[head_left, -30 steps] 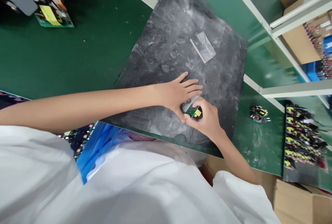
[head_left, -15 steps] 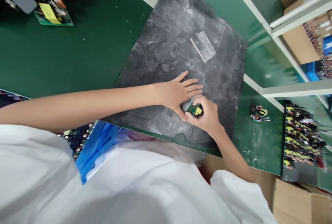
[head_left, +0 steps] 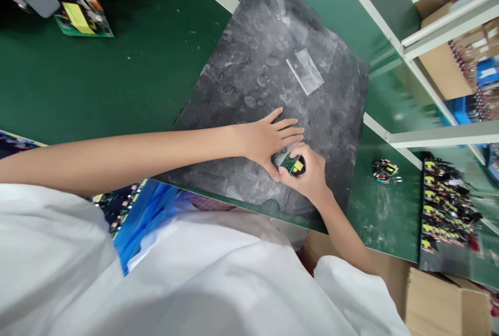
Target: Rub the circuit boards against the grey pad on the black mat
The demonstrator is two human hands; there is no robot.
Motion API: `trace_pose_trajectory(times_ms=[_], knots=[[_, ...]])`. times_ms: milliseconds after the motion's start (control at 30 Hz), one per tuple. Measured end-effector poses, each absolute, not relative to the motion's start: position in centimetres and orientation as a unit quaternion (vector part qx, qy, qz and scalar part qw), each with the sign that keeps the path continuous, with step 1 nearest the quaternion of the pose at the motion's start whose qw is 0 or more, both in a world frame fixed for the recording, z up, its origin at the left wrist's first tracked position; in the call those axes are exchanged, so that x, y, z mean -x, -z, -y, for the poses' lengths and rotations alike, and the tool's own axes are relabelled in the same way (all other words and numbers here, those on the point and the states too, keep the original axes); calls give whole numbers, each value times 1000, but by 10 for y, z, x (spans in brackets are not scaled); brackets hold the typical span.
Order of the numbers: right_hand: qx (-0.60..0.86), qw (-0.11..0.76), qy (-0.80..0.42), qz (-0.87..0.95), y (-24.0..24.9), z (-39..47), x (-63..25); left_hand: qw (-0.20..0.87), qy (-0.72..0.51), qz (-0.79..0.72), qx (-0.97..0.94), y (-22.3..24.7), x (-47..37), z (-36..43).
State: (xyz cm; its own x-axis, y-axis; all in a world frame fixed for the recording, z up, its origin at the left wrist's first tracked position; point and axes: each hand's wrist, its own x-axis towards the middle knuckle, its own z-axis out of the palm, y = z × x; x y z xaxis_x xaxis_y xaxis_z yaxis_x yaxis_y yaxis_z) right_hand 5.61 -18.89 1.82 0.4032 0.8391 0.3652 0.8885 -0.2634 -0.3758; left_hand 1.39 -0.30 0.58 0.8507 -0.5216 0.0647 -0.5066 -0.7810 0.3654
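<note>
My left hand (head_left: 264,139) lies with fingers spread on the dark mat (head_left: 249,71), its thumb pointing toward the front edge. Just right of that thumb, my right hand (head_left: 311,171) pinches a small green circuit board (head_left: 289,162) with a yellow patch between thumb and fingers. The fingertips of both hands are very near each other. Part of the board is hidden by my right hand. Farther back on the mat lies a clear flat plastic piece (head_left: 306,71).
Circuit assemblies (head_left: 80,14) sit at the upper left of the green table (head_left: 128,81). At right are a small pile of parts (head_left: 385,171), a tray of assemblies (head_left: 448,206), metal shelf bars (head_left: 444,135) and a cardboard box (head_left: 432,302).
The view has shifted slightly, so things at the right appear a little farther left. Both hands keep almost the same pose, and the board stays in my right hand.
</note>
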Motion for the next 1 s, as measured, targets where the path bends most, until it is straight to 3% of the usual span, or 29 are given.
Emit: trace_pose_trajectory(times_ms=[433,1000], knots=[[792,278,53,540,-16,190,-54,155,49,268,-950,-16,-12,3],[828,231,38,509,-27,182,-53,199,14,267,-943,-11,-12,3]])
